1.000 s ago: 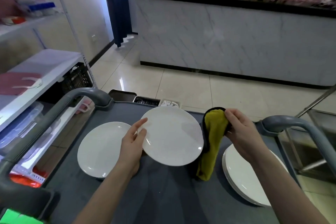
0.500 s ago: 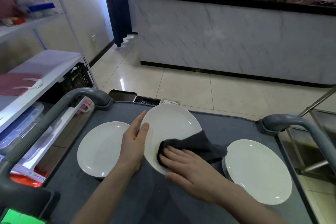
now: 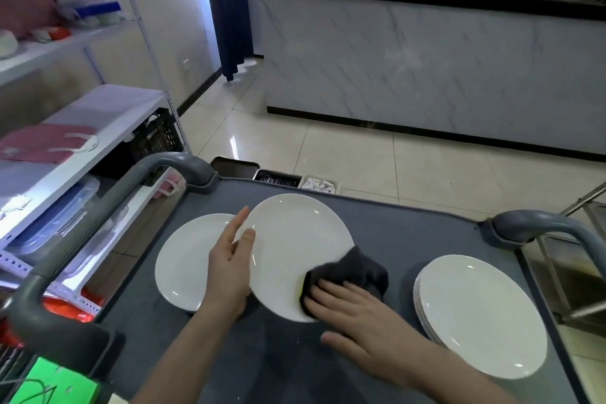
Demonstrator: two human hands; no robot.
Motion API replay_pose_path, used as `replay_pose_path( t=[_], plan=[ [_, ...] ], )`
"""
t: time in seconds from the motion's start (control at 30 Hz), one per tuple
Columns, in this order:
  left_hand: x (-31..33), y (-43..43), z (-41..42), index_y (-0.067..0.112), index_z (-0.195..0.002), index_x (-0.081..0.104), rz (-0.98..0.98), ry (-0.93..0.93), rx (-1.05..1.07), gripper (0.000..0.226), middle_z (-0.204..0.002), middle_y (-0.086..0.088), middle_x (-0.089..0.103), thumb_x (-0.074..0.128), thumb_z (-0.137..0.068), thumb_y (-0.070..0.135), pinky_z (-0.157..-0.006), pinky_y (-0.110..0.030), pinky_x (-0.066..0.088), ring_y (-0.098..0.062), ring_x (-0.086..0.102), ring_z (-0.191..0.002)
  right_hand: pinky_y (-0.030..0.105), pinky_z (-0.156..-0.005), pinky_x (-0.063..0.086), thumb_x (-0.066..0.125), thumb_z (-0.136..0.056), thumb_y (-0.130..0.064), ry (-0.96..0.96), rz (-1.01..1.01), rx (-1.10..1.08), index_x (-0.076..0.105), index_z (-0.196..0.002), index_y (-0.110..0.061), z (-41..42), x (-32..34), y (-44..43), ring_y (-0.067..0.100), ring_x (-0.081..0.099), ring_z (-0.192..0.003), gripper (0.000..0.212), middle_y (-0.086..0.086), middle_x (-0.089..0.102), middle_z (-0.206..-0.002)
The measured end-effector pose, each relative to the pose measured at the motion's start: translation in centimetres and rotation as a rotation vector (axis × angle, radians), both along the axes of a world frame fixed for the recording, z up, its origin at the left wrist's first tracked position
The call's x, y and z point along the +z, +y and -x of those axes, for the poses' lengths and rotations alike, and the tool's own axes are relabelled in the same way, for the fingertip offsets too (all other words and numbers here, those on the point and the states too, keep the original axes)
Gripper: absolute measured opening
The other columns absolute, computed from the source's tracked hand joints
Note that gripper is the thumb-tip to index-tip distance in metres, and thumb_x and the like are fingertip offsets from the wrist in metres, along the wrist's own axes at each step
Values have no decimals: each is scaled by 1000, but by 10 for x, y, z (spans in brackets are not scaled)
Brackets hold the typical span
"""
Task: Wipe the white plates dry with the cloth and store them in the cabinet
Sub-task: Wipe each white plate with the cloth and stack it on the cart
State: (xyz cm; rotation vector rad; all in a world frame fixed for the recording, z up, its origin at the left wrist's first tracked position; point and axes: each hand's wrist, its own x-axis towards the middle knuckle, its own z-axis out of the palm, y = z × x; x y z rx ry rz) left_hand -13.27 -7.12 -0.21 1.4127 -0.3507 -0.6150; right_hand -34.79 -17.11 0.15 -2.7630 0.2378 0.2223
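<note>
We record the left hand (image 3: 229,272) at the left rim of a tilted plate (image 3: 295,246). The forearm rises from the lower edge of the view. The thumb lies across the plate's upper face and the index finger runs up along the rim. The other fingers are hidden behind the plate, so the hand pinches the rim between thumb and fingers.

The right hand (image 3: 354,315) comes in from the lower right, palm down, with straight fingers pointing left. The fingers are spread flat and press the cloth (image 3: 352,269) against the plate's lower right edge. They are not curled round the cloth. The thumb sticks out to the near side, off the plate and above the cart top (image 3: 410,229).

The cloth is dark grey with a strip of yellow-green at its left edge. It lies partly on the plate and partly bunched past the rim.

The tilted plate is white and sits over the middle of the grey cart top, with its left edge overlapping a single plate (image 3: 183,259) that lies flat there. We cannot tell whether its lower edge touches the cart. A stack of plates (image 3: 482,315) — also white — rests flat at the right side of the cart, well apart from the cloth.

Grey handles (image 3: 137,180) curve up at the cart's corners. A shelf unit (image 3: 98,128) stands to the left, and a marble-fronted counter (image 3: 426,69) stands across the tiled floor.
</note>
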Motion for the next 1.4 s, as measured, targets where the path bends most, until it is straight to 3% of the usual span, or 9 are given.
replay_pose_path(
  t=[0.1,0.2,0.43,0.67,0.8,0.93,1.07,1.2,1.4],
  plan=[
    [2,-6,3,44,-124,60,-8,-57,-77,33,-115,15,70,49,-102,21,-81,-20,54,-5,66,-105,18,-113,-15,10,-98,-56,-83,0,44,6,-150,-40,-22,0,14,-6,-13,-142,54,-24,-6,-154],
    [5,-10,4,36,-125,62,7,-64,-129,31,-121,11,69,49,-102,20,-96,-30,50,-9,62,-116,23,-118,-2,14,-100,-52,-169,27,-23,13,-151,-36,-50,2,3,0,-5,-146,53,-17,3,-158],
    [4,-2,10,39,-123,65,17,-43,-271,33,-119,8,70,46,-104,20,-76,-19,54,-10,66,-109,33,-120,4,19,-101,-49,-210,-8,-337,6,-151,-36,-67,0,-49,-3,-9,-144,53,-22,-6,-154],
    [9,-6,4,31,-129,62,51,-17,-384,34,-123,3,69,53,-97,28,-89,-22,53,-13,62,-118,31,-118,-9,19,-101,-49,-229,53,-150,-6,-148,-41,-73,5,-11,-3,-17,-142,53,-23,-13,-154],
    [7,-5,-1,38,-127,62,22,67,-291,37,-108,-4,75,59,-91,37,-77,-25,57,-15,70,-98,33,-118,-9,17,-101,-50,-149,61,-1,2,-151,-39,-52,1,9,-2,-14,-144,53,-23,-7,-157],
    [2,-1,-7,45,-121,63,-30,31,-224,29,-106,2,75,55,-99,27,-75,-29,56,-12,70,-89,47,-119,-1,18,-102,-52,-86,103,76,12,-151,-40,-19,-13,14,0,-2,-146,51,-23,4,-158],
    [6,2,-8,39,-121,65,-15,22,-216,29,-105,3,75,53,-100,24,-70,-22,56,-11,71,-93,32,-114,16,21,-100,-54,-13,193,-91,25,-149,-36,-3,-14,-4,7,21,-144,52,-15,20,-156],
    [14,1,-5,42,-118,66,-22,-13,-311,29,-104,-3,75,52,-101,22,-72,-28,58,-20,72,-94,33,-119,-7,-3,-90,-65,-10,143,-241,-14,-146,-43,-14,-16,-39,-1,-18,-143,61,-24,-19,-153],
    [13,-7,5,27,-127,63,-8,59,-434,31,-114,-7,72,48,-102,16,-79,-30,58,-23,70,-104,41,-118,-12,6,-94,-65,-167,127,-171,-8,-150,-40,-62,9,-30,0,-19,-143,62,-21,-14,-157]
  ],
)
